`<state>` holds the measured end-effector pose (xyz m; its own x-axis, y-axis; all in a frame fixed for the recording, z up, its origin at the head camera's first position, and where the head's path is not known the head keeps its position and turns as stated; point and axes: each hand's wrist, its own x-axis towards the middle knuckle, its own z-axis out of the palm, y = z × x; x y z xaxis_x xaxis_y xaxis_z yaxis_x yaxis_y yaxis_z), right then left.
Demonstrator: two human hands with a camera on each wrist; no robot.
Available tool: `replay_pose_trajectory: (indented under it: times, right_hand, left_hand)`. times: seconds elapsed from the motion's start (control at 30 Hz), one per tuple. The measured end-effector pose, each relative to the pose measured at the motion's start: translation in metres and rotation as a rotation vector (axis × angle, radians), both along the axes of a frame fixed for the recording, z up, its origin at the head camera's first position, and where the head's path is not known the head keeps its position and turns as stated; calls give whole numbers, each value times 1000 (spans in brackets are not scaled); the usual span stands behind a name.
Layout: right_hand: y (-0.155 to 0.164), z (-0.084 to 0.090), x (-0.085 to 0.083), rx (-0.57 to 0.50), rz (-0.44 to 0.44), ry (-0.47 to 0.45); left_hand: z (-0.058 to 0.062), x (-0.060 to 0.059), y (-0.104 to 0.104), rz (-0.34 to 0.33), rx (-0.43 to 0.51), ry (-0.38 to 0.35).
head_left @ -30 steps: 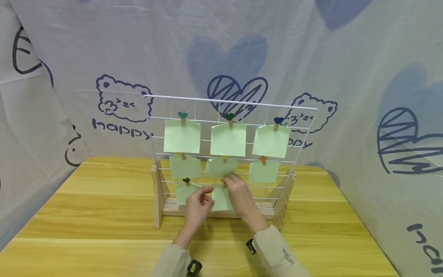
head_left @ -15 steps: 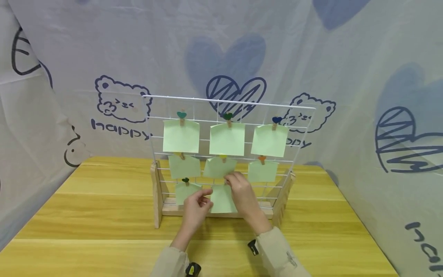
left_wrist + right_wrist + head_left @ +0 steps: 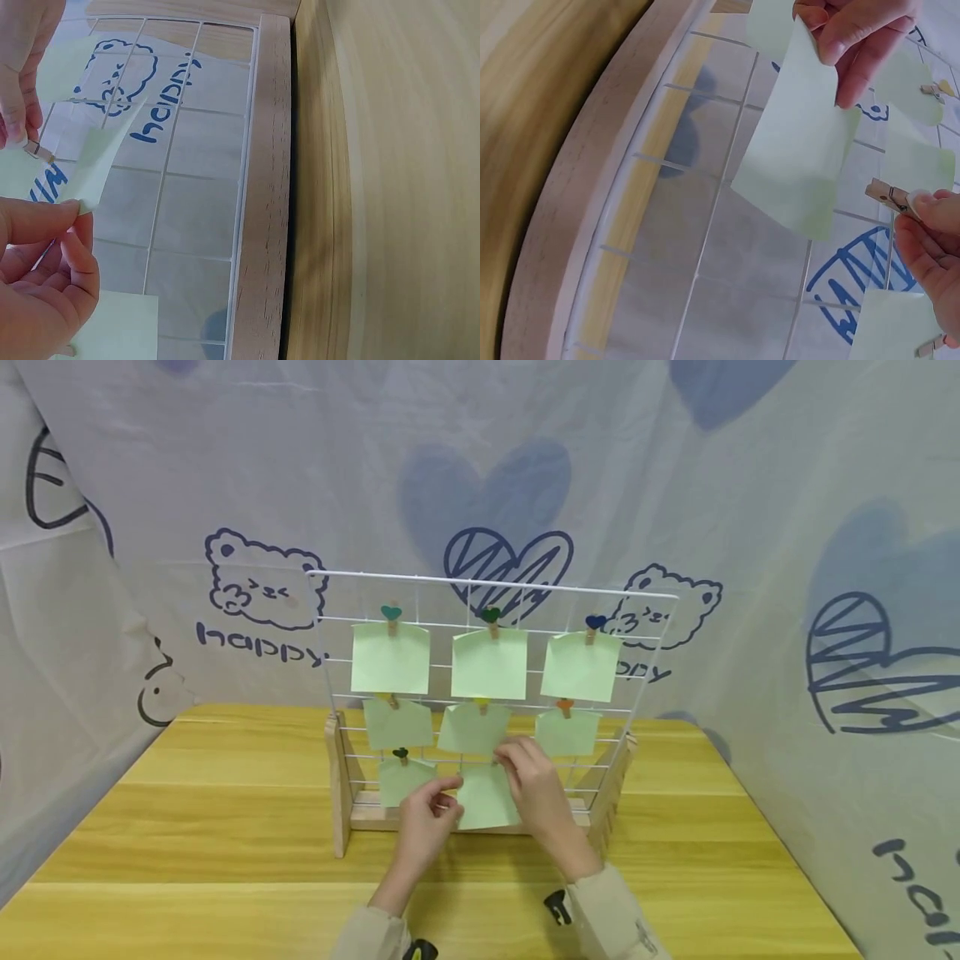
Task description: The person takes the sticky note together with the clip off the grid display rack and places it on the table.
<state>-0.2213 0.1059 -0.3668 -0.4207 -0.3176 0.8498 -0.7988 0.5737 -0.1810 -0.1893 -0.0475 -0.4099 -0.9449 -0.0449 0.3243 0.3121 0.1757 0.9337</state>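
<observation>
Little moved since earlier: green note point(image 3: 486, 797) is still pinched in left grip point(image 3: 423, 814); wooden clip point(image 3: 889, 196) is pinched in right grip point(image 3: 534, 785) at wire grid point(image 3: 645, 693).

Both forearms (in pale beige sleeves) reach forward side by side from the bottom of the head view, wrists raised. The left hand point(image 3: 425, 814) sits slightly lower, its thumb and forefinger pressed together in a pinch while the remaining fingers point(image 3: 34, 300) curl loosely into the palm. The right hand point(image 3: 534, 785) is just beside it and a little higher, back of the hand toward the camera, fingers point(image 3: 922, 240) bent with the fingertips nipped together.
</observation>
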Motion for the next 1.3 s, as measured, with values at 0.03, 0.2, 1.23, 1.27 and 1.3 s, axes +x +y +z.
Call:
replay_pose_trajectory:
  times: [0.03,0.2,1.23,1.27,1.3]
  right_hand:
    - [1,0,1,-11,5,-8]
    - [6,-2,4,-66,30,-30]
    - [41,-13,31,-512,130,-635]
    - [42,-14,31,-518,138,-625]
    - [44,-15,32,-523,144,-619]
  left_hand:
    - [0,0,1,0,1,-2]
    - [-2,2,1,1,3,-7]
    - [2,16,14,-61,36,15]
    - [1,17,15,-65,34,16]
    - [1,16,16,-69,31,14]
